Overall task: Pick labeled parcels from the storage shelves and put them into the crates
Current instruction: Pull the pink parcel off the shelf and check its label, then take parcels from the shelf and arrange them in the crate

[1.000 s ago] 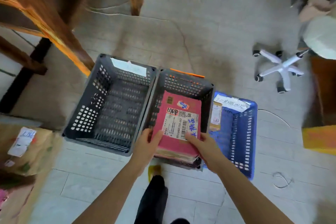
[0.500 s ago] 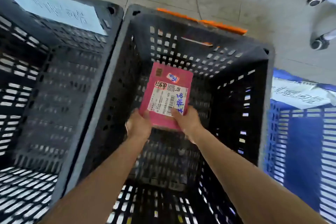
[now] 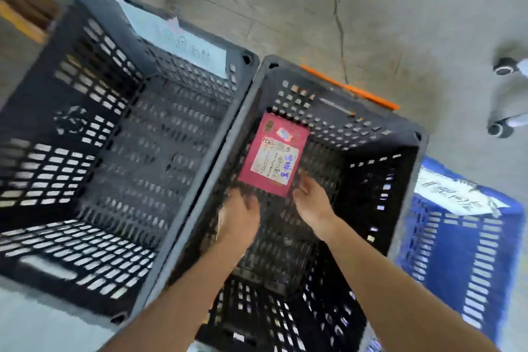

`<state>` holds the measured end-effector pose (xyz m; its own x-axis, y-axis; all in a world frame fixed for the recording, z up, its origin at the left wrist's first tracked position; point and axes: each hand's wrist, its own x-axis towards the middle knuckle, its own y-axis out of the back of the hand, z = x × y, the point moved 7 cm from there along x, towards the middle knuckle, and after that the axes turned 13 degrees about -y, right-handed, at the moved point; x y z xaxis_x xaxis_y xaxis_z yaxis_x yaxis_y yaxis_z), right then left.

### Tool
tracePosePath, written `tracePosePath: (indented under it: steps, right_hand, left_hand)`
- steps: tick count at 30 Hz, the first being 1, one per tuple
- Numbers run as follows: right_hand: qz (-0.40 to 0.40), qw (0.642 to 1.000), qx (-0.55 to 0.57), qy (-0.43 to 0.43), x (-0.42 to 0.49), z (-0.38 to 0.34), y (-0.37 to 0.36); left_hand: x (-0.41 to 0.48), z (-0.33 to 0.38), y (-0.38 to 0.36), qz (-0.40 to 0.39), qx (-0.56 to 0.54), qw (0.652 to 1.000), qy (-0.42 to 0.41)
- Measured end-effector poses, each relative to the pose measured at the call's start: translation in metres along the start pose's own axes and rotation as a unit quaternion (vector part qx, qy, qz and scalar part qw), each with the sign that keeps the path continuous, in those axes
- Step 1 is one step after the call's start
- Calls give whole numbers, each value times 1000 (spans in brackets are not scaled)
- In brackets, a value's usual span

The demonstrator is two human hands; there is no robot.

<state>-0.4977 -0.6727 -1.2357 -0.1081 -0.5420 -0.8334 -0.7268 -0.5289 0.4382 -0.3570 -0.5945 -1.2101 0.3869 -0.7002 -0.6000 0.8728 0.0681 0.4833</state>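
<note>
Lying in middle black crate (image 3: 357, 137), pink parcel (image 3: 274, 154), left grip (image 3: 238, 220), right grip (image 3: 313, 203), both released beside it

We see a grey floor (image 3: 400, 8) with a thin crack (image 3: 337, 17) running across it. Three slatted crates stand side by side on it: a dark grey crate (image 3: 85, 94) at left, a black crate (image 3: 357, 134) in the middle and a blue crate (image 3: 457, 251) at right. An orange strip (image 3: 351, 90) lies just behind the black crate. Two chair castors (image 3: 505, 68) rest farther off.

Grey concrete floor (image 3: 400, 8), with a thin dark crack (image 3: 337, 18) running down it. White chair base (image 3: 514, 120) on black casters (image 3: 500, 129) at right edge. Blurred orange strip (image 3: 353, 90) lies on the floor.
</note>
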Motion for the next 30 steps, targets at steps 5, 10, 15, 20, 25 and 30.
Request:
tracePosePath:
  steps: [5,10,15,20,25,30]
  right_hand:
    - [-46,992,-112,34,-136,-59,36]
    - [-79,972,-121,187,-303,-182,44]
    - [-181,926,-96,317,-500,-269,5]
    - [-237,845,-141,457,-687,-294,-59]
    - [-305,735,-182,578,-882,-270,-137]
    - [-370,621,-186,666,-1065,-212,-205]
  left_hand:
    - [-102,70,107,29,-59,998,-4]
    - [-203,136,257,128,-98,987,-20]
    - [-337,140,406,286,-193,938,-33]
    - [-502,108,526,429,-245,868,-48]
    - [-684,53,610,570,-220,788,-72]
    - [-856,-13,664,658,-150,732,-92]
